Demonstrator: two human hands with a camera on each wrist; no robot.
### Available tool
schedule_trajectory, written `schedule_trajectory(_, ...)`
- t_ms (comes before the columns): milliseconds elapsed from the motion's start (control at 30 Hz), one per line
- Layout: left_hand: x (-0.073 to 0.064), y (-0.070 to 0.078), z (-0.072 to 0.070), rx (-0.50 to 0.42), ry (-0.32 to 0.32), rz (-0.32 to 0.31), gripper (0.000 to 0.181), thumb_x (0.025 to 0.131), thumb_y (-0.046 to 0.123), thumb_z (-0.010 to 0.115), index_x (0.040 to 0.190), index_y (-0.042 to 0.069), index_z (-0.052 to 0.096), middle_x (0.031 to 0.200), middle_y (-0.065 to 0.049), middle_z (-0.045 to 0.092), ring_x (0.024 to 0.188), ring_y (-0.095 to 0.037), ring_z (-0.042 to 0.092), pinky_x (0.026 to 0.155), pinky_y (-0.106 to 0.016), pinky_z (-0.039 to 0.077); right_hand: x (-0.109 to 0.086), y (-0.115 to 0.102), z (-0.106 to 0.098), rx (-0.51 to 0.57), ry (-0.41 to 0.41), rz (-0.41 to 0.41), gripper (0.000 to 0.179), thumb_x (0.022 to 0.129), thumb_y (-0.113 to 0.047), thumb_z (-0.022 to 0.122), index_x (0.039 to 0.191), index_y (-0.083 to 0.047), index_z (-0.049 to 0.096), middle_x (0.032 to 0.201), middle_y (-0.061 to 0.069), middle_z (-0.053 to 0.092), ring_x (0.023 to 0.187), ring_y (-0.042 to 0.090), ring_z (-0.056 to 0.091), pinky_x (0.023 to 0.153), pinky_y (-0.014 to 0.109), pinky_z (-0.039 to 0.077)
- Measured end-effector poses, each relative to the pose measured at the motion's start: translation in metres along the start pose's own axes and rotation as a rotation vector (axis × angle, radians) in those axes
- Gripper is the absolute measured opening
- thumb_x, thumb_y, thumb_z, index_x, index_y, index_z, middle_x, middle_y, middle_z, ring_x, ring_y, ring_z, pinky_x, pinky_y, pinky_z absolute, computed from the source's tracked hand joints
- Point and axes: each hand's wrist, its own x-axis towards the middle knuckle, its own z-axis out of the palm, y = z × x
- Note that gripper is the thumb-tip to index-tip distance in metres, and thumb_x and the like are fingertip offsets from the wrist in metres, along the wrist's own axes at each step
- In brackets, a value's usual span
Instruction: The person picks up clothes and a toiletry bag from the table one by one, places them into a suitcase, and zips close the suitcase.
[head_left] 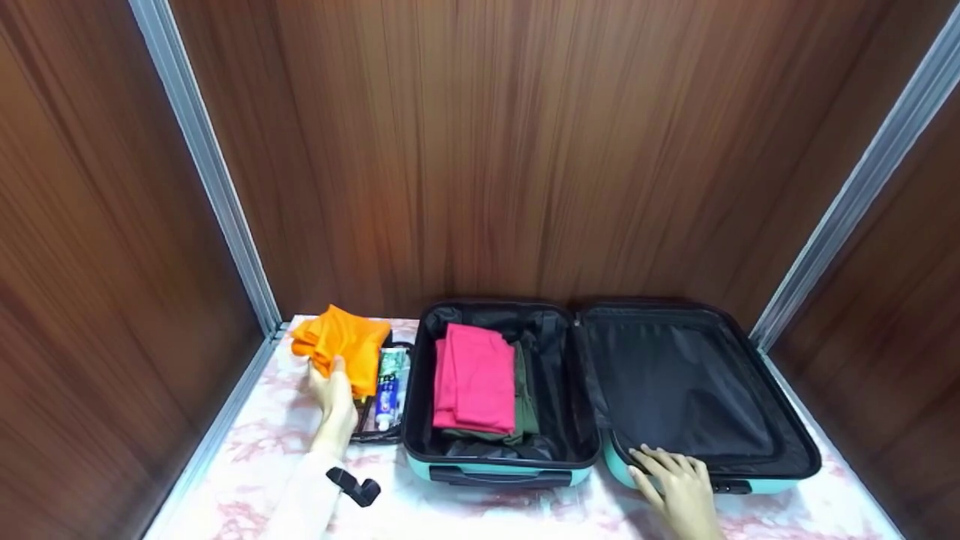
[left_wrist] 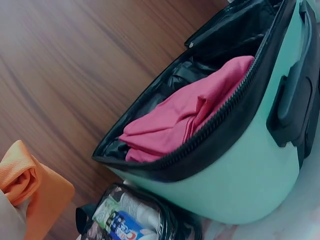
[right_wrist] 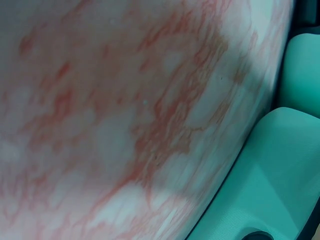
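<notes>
My left hand (head_left: pixel 333 391) holds a folded orange garment (head_left: pixel 346 341) at its near edge, with the thumb lying on top of the cloth. The garment overlaps a clear toiletry bag (left_wrist: pixel 170 215) with black trim; a blue and green toothpaste tube (head_left: pixel 387 397) shows in it. To the right, a mint green suitcase (left_wrist: pixel 235 185) lies unzipped and spread wide. Folded pink clothing (head_left: pixel 480 379) sits in its left half on top of dark green clothing (head_left: pixel 526 390). My right hand (head_left: pixel 679 484) rests its fingers on the near edge of the suitcase's black-lined right half (head_left: pixel 675 375).
The suitcase stands on a pink-and-white marbled table (right_wrist: pixel 150 125). A wood-grain panel (head_left: pixel 495 150) rises right behind it, and further panels with metal corner posts (head_left: pixel 217 172) close in both sides. A black handle (head_left: pixel 499 478) is on the suitcase's near side.
</notes>
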Motion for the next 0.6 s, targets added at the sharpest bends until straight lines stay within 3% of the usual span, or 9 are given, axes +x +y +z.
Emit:
schedule_trajectory(100,-0.001,0.001,0.006,0.013,-0.013,0.008,0.061,0.105,0.010,0.039,0.159,0.007,0.009,0.160,-0.019,0.022,0.143,-0.030,0.028,0.116,-0.034,0.023,0.000,-0.001,0.000,0.003,-0.012,0.012,0.029,0.081,-0.028,0.078,0.109,-0.017,0.078,0.109,0.006,0.073,0.097,0.032,0.066,0.084,0.048,0.040)
schedule_trajectory(333,-0.003,0.005,0.021,-0.058,-0.029,0.051,0.056,0.105,0.006,0.040,0.156,0.002,0.018,0.154,-0.021,0.031,0.136,-0.032,0.036,0.113,-0.036,0.031,0.000,-0.001,0.001,0.021,0.009,-0.013,0.030,0.080,-0.026,0.079,0.109,-0.016,0.078,0.109,0.007,0.073,0.097,0.032,0.065,0.084,0.048,0.039)
schedule_trajectory(600,-0.007,0.008,0.042,-0.058,-0.044,0.086,0.056,0.104,0.004,0.042,0.155,0.000,0.020,0.154,-0.023,0.032,0.139,-0.032,0.034,0.114,-0.035,0.027,0.002,0.000,0.002,0.016,0.026,-0.024,0.030,0.080,-0.026,0.079,0.108,-0.015,0.078,0.108,0.006,0.073,0.096,0.030,0.065,0.082,0.047,0.039)
